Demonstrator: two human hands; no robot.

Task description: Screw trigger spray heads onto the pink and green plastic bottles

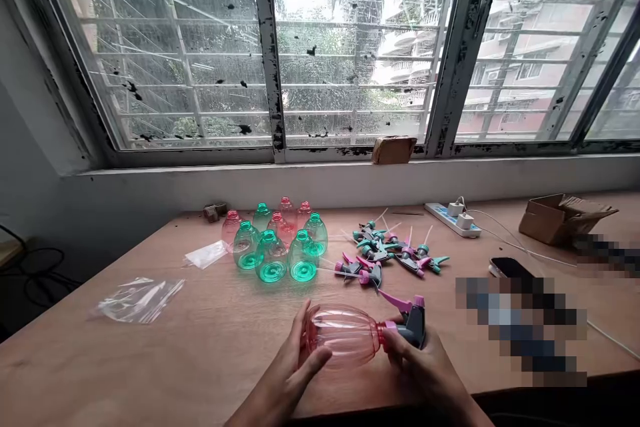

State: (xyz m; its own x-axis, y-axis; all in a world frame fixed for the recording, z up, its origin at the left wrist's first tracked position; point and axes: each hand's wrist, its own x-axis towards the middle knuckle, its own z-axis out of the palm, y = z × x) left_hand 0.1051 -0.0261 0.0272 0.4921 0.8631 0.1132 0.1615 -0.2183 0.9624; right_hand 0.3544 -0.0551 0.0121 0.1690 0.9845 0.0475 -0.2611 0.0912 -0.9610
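Observation:
A clear pink spray bottle (345,333) lies sideways above the table's front edge, held between both my hands. My left hand (300,360) wraps round its base, the thumb along the near side. At the neck, my right hand (413,353) grips the pink collar and the grey spray head (414,323) with its pink trigger. Beyond it stand several open-necked green bottles (271,260) and pink bottles (231,227). To their right lies a heap of loose spray heads (373,247) in grey, green and pink, with thin white tubes.
A clear plastic bag (143,300) and a white packet (206,255) lie on the left of the table. Further right are a power strip (454,220) with cables, a phone (513,268) and a cardboard box (555,220). A window runs along the back wall.

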